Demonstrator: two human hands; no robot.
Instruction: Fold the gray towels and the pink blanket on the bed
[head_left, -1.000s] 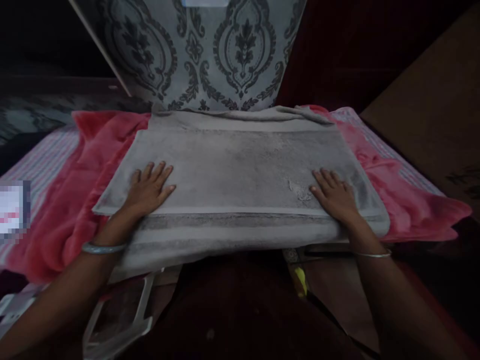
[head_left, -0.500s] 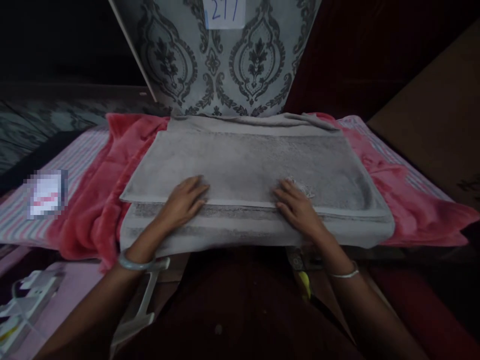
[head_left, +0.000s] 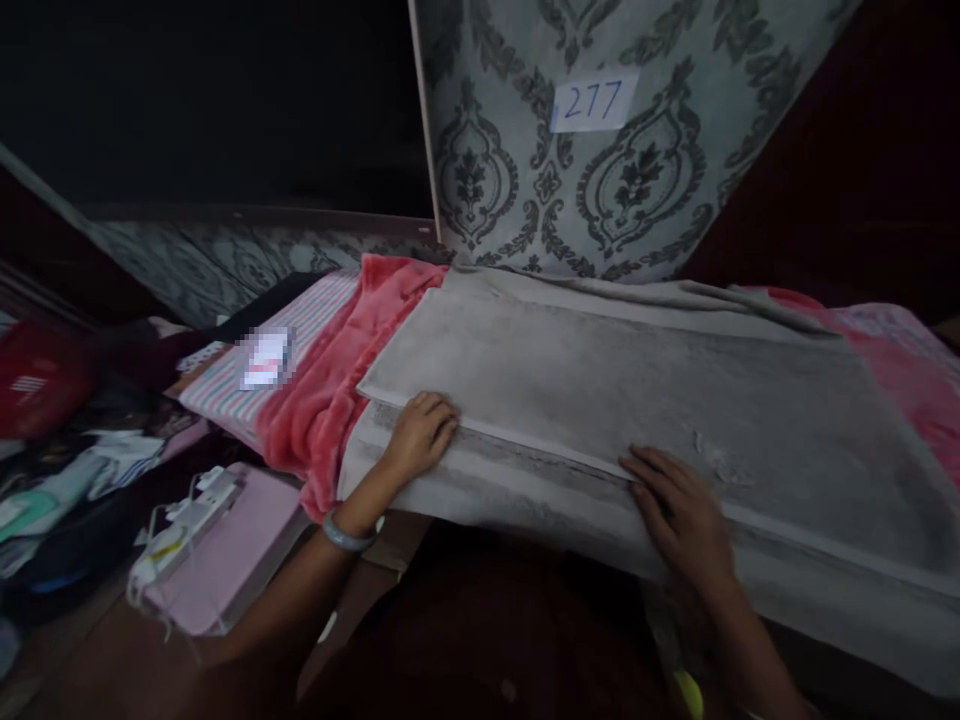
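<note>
A grey towel [head_left: 540,370] with a brushed, plush nap lies folded in layers, its upper layer ending in a pale hem short of the front edge. At the left part of that hem is my left hand [head_left: 424,437], fingers bent and close together on the cloth edge. Farther right, my right hand [head_left: 679,515] lies on the same hem with its fingers stretched out and slightly apart. A red fleece blanket [head_left: 322,400] spreads under the towel and shows at both sides. A scuffed pale patch marks the towel beyond my right hand.
Striped cloth [head_left: 225,400] lies under the blanket at left, bearing a blurred white item [head_left: 266,358]. A power strip [head_left: 206,505] with cables rests on a pink box [head_left: 232,570]. Behind are a dark screen [head_left: 247,110] and a wall paper marked 277 [head_left: 596,100].
The view has swung left, so the towel appears farther right and slanted. My left hand has shifted toward the towel's left end and its fingers have drawn in; my right hand stays on the hem.
</note>
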